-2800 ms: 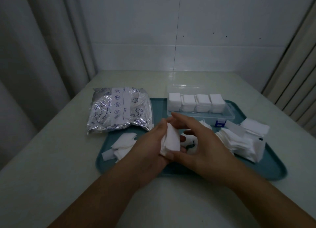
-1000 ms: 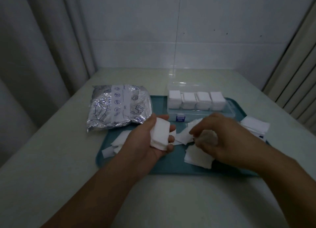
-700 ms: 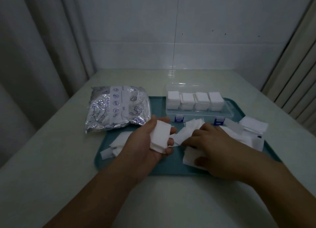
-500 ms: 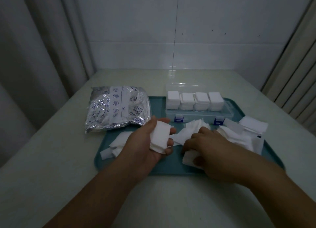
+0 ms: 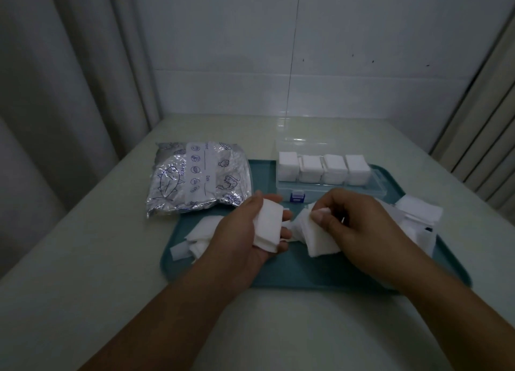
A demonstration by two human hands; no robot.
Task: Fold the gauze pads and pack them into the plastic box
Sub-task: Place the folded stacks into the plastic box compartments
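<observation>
Both hands (image 5: 239, 231) (image 5: 359, 225) pinch gauze (image 5: 267, 224) over tray (image 5: 306, 273) — pale table (image 5: 111, 259), tiled wall (image 5: 334, 50).

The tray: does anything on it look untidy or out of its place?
Somewhat. Loose gauze pads lie in a crumpled heap at the left of the tray, and another stack spills over its right rim. The plastic box holds four neat stacks.

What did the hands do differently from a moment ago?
The right hand reached down to the loose gauze on the tray and lifted one unfolded gauze pad in a pinch grip. The left hand kept holding its folded gauze stack; the plastic box stayed put.
</observation>
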